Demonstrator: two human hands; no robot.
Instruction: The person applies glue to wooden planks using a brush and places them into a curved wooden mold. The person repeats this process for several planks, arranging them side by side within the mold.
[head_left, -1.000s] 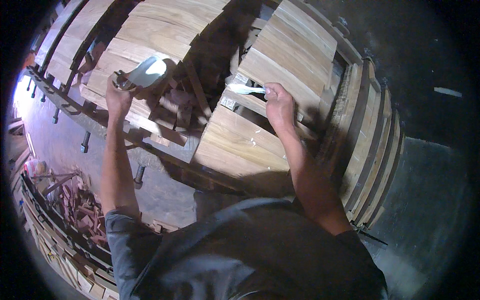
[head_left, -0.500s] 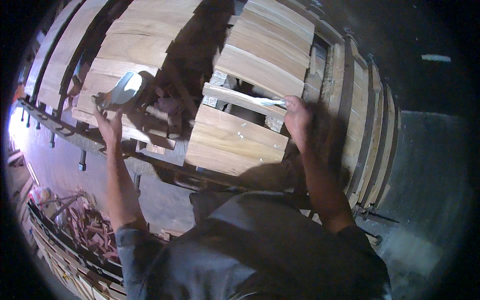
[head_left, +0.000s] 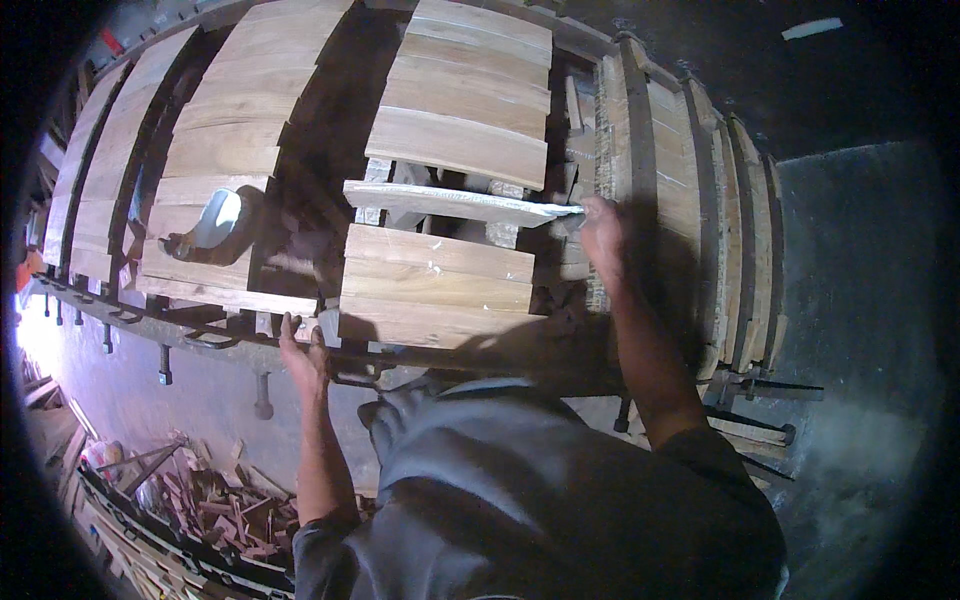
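Observation:
My right hand point(head_left: 602, 235) is closed on a thin white-coated brush point(head_left: 570, 211). Its tip meets the right end of a narrow wooden slat point(head_left: 440, 200), whose edge carries a white smear like glue. That slat lies across a gap between glued-up boards point(head_left: 450, 135) and a lower board panel point(head_left: 435, 285). Just below the right end of a loose wooden strip point(head_left: 230, 295), my left hand point(head_left: 306, 355) has its thumb and fingers apart. A white cut-open container point(head_left: 218, 218) with a dark handle end rests on the boards left of centre.
Long metal clamp bars with bolts point(head_left: 165, 365) run along the bench front. More board panels point(head_left: 95, 200) lie at left, and clamped stacks point(head_left: 715, 230) stand at right. Reddish wood scraps point(head_left: 245, 520) are heaped at lower left. A pale offcut point(head_left: 812, 28) lies on the dark floor.
My left hand has let go of the container, left it on the boards and come down to the strip's end. The right hand keeps the brush at the slat's right end. The view has shifted.

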